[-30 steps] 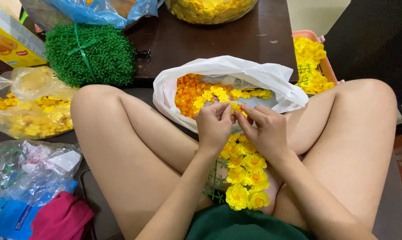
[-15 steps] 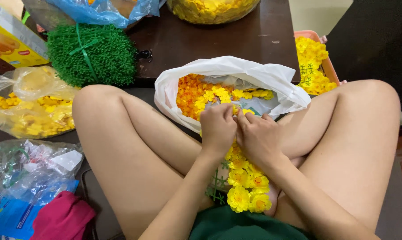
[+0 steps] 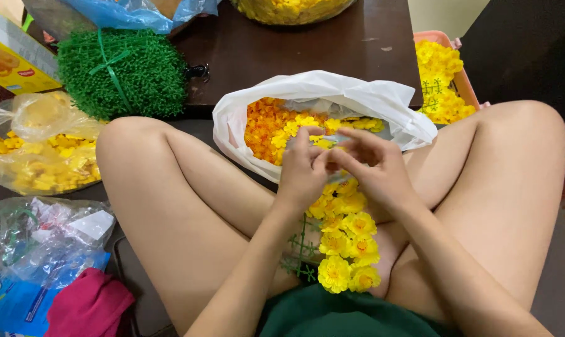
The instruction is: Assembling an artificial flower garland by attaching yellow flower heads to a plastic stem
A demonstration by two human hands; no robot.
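Dark brown wooden table top [image 3: 332, 43], filling the upper field, with the seated person's crossed bare legs below it. Against its front edge rests a white plastic bag [image 3: 357, 93], mouth open, holding loose orange and yellow artificial flower heads [image 3: 267, 122]. To the left, a round bundle of green plastic stems tied with green ribbon [image 3: 123, 72] lies on the table; below it, a clear plastic bag of yellow petals [image 3: 42, 156], and lower still crumpled clear and blue wrappers beside a folded magenta cloth [image 3: 89, 306]. At upper right, a pink tray of yellow flower sprays [image 3: 442, 78].

In the lap, a strand of yellow artificial flowers on a green plastic stem [image 3: 345, 249] runs from the hands down to the dark green garment [image 3: 339, 315]. The left hand [image 3: 301, 171] and right hand [image 3: 373, 168] meet just above the strand's upper end, in front of the bag's mouth. Fingertips of both hands are pinched together at one point; what they grip is too small and hidden to identify, though it lies touching the strand's top.
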